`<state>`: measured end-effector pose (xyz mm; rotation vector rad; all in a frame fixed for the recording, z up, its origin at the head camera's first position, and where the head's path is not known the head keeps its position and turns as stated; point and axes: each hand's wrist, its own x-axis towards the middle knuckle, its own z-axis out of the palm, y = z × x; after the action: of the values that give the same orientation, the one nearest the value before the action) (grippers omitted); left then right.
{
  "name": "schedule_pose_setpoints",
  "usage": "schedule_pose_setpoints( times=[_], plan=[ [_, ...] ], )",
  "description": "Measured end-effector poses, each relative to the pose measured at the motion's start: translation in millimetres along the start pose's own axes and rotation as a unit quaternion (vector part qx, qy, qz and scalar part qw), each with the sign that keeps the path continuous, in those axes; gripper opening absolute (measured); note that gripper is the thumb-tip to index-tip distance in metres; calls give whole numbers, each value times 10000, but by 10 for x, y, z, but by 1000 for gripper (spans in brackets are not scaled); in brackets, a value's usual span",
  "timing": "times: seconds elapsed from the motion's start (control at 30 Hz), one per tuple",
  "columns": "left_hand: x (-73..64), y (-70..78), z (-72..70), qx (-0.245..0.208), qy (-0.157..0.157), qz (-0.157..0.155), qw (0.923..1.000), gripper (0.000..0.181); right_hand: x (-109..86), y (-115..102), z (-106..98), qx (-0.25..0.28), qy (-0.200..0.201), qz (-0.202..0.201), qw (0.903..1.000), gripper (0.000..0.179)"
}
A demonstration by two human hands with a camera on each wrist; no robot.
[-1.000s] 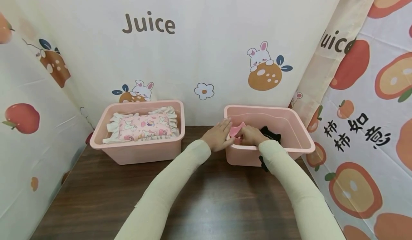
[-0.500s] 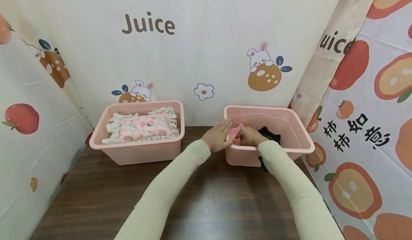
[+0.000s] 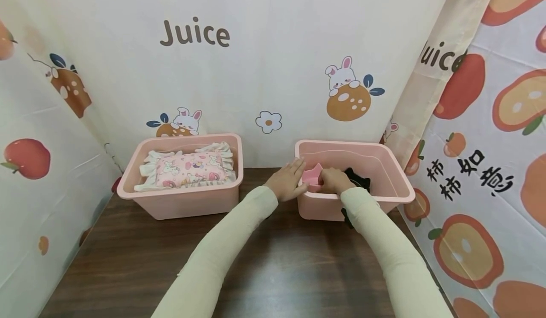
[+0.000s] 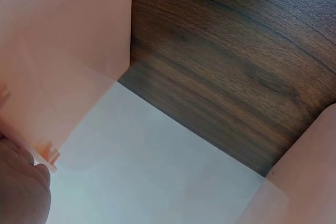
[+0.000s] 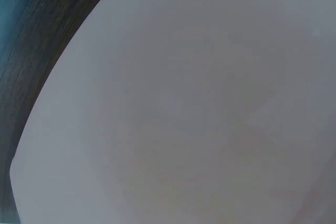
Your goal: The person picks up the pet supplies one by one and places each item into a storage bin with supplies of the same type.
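In the head view, my left hand (image 3: 286,179) lies flat with straight fingers on the left rim of the right pink bin (image 3: 396,176). In the left wrist view its fingers (image 4: 23,182) show at the bin's edge. My right hand (image 3: 334,180) reaches down inside that bin, its curled fingers at the right edge of a small pink container with pointed corners (image 3: 313,175); the fingertips are hidden. Just right of this hand is a black item (image 3: 358,179). The bin's pale wall (image 5: 173,103) fills most of the right wrist view, blurred.
A second pink bin (image 3: 187,202) stands on the left, holding a pink printed pillow with white ruffles (image 3: 194,167). Both bins sit on a dark wooden table (image 3: 281,261) against a printed cloth backdrop (image 3: 273,86), with more cloth on both sides.
My right hand has drawn slightly right, uncovering more of the pink container. The left hand stays at the rim. The whole head view has shifted slightly left.
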<state>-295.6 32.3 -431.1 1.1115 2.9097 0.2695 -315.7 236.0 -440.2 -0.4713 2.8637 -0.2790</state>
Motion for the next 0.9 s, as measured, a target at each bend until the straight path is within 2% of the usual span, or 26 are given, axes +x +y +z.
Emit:
schedule_pose_setpoints(
  times=[0.23,0.37,0.63,0.9],
  plan=[
    [5,-15,14,25,-22,-67,10000,71,-14,55,-9,76,118,-424,9990,19],
    [-3,-4,5,-50,-11,-47,10000,71,-29,54,-21,-68,193,-544,9983,15],
    [-9,2,17,-107,48,-26,9999,71,-35,10,-39,-323,163,-495,9981,16],
    [1,19,-9,-53,-21,-49,10000,71,-44,24,-55,-333,278,-681,9967,20]
  ],
)
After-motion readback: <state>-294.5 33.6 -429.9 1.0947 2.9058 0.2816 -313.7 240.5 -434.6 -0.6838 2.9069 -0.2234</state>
